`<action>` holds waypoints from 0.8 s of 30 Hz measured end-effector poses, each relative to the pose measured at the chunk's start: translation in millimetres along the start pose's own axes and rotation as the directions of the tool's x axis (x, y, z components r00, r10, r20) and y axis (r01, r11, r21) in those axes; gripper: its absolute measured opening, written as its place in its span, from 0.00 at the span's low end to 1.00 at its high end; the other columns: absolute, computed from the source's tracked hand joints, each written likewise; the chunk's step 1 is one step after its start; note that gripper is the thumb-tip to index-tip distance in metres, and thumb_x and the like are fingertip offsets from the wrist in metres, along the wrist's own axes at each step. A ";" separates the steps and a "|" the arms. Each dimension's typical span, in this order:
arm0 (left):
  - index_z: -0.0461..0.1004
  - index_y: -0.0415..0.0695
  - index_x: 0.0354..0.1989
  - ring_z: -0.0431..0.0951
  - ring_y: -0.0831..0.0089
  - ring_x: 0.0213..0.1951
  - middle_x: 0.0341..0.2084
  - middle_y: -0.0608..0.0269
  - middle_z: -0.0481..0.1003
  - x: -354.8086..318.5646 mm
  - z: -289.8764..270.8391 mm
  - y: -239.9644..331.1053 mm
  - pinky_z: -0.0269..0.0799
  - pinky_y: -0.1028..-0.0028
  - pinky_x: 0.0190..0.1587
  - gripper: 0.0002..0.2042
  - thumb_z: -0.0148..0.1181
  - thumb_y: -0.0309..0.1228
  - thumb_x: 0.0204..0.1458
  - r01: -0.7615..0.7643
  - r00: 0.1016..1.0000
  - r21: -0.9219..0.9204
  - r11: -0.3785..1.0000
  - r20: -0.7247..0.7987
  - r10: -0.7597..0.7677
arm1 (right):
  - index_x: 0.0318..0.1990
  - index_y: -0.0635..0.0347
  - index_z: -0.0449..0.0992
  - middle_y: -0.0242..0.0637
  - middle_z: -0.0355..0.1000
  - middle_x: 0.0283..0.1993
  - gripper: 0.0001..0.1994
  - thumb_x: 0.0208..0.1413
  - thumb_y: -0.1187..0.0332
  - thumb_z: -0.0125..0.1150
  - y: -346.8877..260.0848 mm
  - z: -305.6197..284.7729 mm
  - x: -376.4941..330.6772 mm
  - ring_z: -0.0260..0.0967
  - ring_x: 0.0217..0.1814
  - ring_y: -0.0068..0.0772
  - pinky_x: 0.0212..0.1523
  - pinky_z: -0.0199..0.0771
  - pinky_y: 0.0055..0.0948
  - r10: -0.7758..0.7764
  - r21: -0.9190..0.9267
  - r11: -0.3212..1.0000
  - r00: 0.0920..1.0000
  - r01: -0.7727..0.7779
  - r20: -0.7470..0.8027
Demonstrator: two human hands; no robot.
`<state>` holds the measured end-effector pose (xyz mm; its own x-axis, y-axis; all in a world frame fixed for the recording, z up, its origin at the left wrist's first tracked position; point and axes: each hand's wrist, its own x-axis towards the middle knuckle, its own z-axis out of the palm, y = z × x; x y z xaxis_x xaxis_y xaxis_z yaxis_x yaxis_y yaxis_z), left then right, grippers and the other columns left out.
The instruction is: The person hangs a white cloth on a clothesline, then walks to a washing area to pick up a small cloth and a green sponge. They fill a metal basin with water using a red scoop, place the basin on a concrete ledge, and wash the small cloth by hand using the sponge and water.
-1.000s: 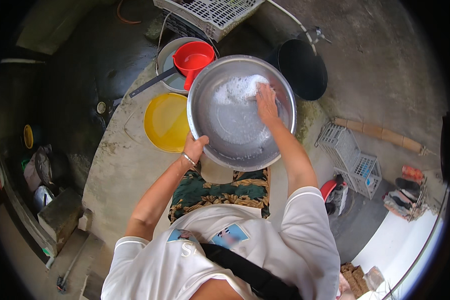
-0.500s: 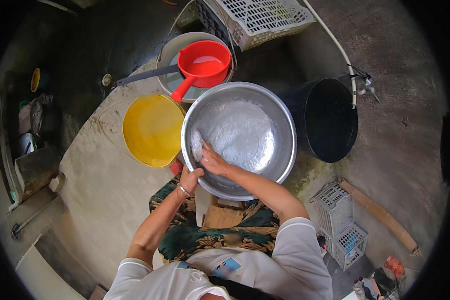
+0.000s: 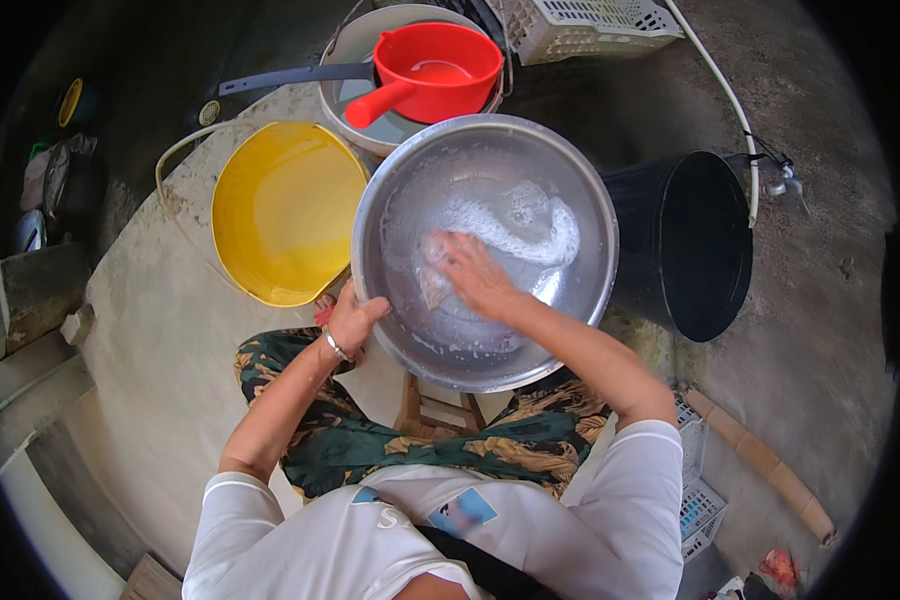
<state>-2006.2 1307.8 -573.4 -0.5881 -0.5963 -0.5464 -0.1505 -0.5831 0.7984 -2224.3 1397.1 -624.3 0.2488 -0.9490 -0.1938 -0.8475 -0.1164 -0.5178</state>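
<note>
A wide metal basin (image 3: 560, 345) is tilted over my lap, with white suds (image 3: 540, 235) and a little water across its bottom. My left hand (image 3: 355, 318) grips the rim at the lower left, thumb over the edge. Inside the basin, my right hand (image 3: 470, 270) presses its fingers over a pale, wet wad (image 3: 435, 285) against the metal, left of the suds. Most of that wad is hidden under the fingers, and its exact kind does not show.
Left of the basin stands a yellow bucket (image 3: 290, 215) of water. Behind it, a red dipper (image 3: 440, 70) and a dark-handled tool (image 3: 295, 78) rest on a whitish bucket (image 3: 335, 105). A black bucket (image 3: 705, 245) stands right, near a tap (image 3: 788, 187); a plastic crate (image 3: 590, 35) is at the back.
My right hand has moved from the basin's left wall toward its middle, the wad under it. A thick streak of suds now curves across the bottom. The basin appears larger; my left hand stays on its rim.
</note>
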 end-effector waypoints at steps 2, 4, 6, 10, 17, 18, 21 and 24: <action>0.68 0.35 0.43 0.70 0.77 0.31 0.30 0.65 0.71 4.4 -9.4 -8.6 0.67 0.77 0.35 0.16 0.50 0.22 0.41 0.006 1.000 0.069 0.998 0.019 -0.007 | 0.64 0.52 0.49 0.47 0.31 0.69 0.32 0.49 0.73 0.52 5.8 -0.3 7.8 0.32 0.69 0.60 0.63 0.40 0.56 0.209 0.165 0.966 0.977 -0.201 -0.033; 0.68 0.35 0.43 0.69 0.77 0.31 0.30 0.65 0.71 1.3 -9.4 -19.5 0.67 0.78 0.35 0.17 0.51 0.23 0.40 -0.050 0.998 0.094 0.994 -0.020 0.053 | 0.65 0.52 0.45 0.48 0.29 0.69 0.33 0.50 0.72 0.51 4.3 9.4 25.8 0.28 0.69 0.61 0.62 0.37 0.61 0.237 0.085 0.970 0.963 -0.228 -0.125; 0.68 0.35 0.42 0.69 0.78 0.31 0.30 0.65 0.71 2.3 4.1 -23.9 0.67 0.78 0.35 0.18 0.51 0.23 0.39 -0.210 0.968 0.074 0.975 -0.124 0.218 | 0.64 0.53 0.45 0.49 0.27 0.69 0.33 0.51 0.70 0.50 -9.3 18.2 40.4 0.26 0.69 0.61 0.61 0.34 0.64 0.214 0.078 0.976 0.959 -0.202 -0.187; 0.69 0.34 0.39 0.69 0.78 0.27 0.25 0.65 0.72 3.3 5.3 -31.2 0.67 0.78 0.32 0.18 0.52 0.23 0.35 -0.344 0.874 0.294 0.892 -0.246 0.418 | 0.60 0.59 0.52 0.51 0.29 0.69 0.29 0.48 0.68 0.50 -42.6 68.1 58.5 0.27 0.69 0.62 0.60 0.34 0.66 0.207 0.250 0.953 0.972 -0.173 -0.116; 0.69 0.32 0.40 0.74 0.69 0.28 0.26 0.55 0.75 4.0 -8.3 -19.5 0.70 0.72 0.34 0.19 0.51 0.22 0.35 -0.430 0.790 0.455 0.780 -0.229 0.569 | 0.51 0.62 0.64 0.52 0.63 0.52 0.18 0.56 0.64 0.37 -86.3 46.5 -28.5 0.58 0.55 0.52 0.55 0.60 0.40 -0.060 0.406 0.907 0.990 0.109 -0.131; 0.68 0.32 0.40 0.74 0.68 0.28 0.26 0.55 0.75 3.6 -13.3 -16.1 0.70 0.71 0.34 0.19 0.51 0.22 0.35 -0.426 0.798 0.456 0.781 -0.218 0.562 | 0.52 0.60 0.64 0.51 0.63 0.53 0.19 0.57 0.63 0.37 -73.8 42.5 -51.1 0.59 0.55 0.51 0.54 0.61 0.41 -0.151 0.342 0.921 0.980 0.187 -0.130; 0.68 0.32 0.41 0.76 0.63 0.31 0.30 0.51 0.75 6.2 -26.8 -12.7 0.70 0.70 0.37 0.20 0.52 0.22 0.35 -0.412 0.787 0.482 0.773 -0.239 0.569 | 0.54 0.54 0.64 0.46 0.68 0.49 0.19 0.58 0.60 0.36 -30.0 -2.2 -84.6 0.66 0.49 0.49 0.50 0.66 0.40 -0.049 -0.204 0.968 0.912 0.143 0.408; 0.61 0.34 0.51 0.74 0.59 0.41 0.40 0.47 0.72 4.9 -20.6 -30.4 0.68 0.68 0.45 0.27 0.52 0.24 0.37 -0.478 0.723 0.436 0.762 -0.298 0.623 | 0.52 0.53 0.66 0.45 0.71 0.43 0.18 0.59 0.61 0.34 -44.4 -13.3 -92.6 0.68 0.44 0.50 0.45 0.68 0.42 0.304 -0.375 0.915 0.867 -0.149 0.395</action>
<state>-1988.1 1311.2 -605.6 -0.2823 -0.9589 0.0273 -0.1805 0.0811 0.9802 -2216.0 1486.3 -572.3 0.1437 -0.7422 -0.6546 -0.9884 -0.0749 -0.1320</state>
